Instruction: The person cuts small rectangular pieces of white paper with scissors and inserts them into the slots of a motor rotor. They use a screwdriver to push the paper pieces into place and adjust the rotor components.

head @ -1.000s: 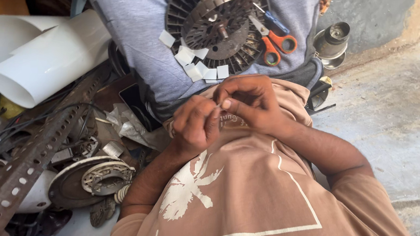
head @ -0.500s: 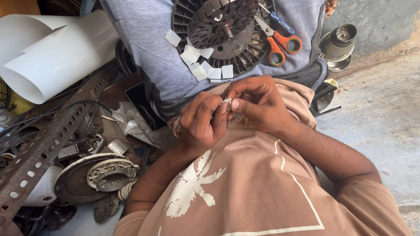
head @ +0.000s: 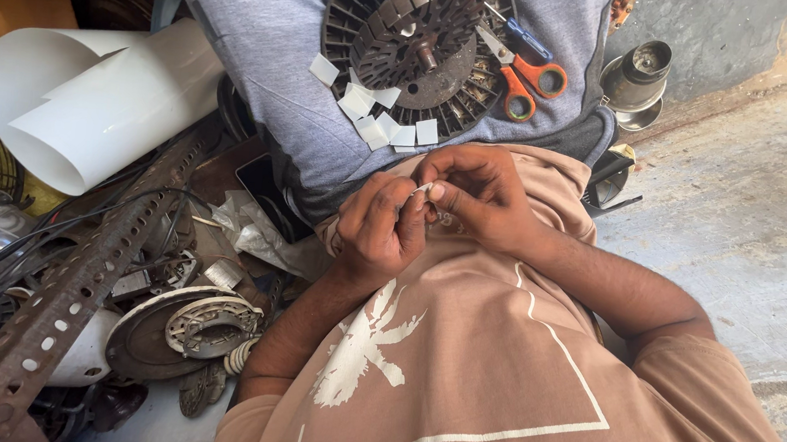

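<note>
Between the fingertips: left hand (head: pixel 379 227) and right hand (head: pixel 480 195) are pinching one small white paper slip (head: pixel 424 189), fingers closed around it.
Change: both hands are sitting a little lower and nearer the chest than a second ago, grip unchanged, so the folding is continuing.
Beyond the fingers: cut paper pieces (head: pixel 378 122) are lying against the motor stator (head: pixel 417 45); orange scissors (head: pixel 522 72) are resting beside it.
Left of the fingers: white paper roll (head: pixel 94 99), perforated angle bar (head: pixel 59 307).
Obstruction: nothing is crowding the hands.
</note>
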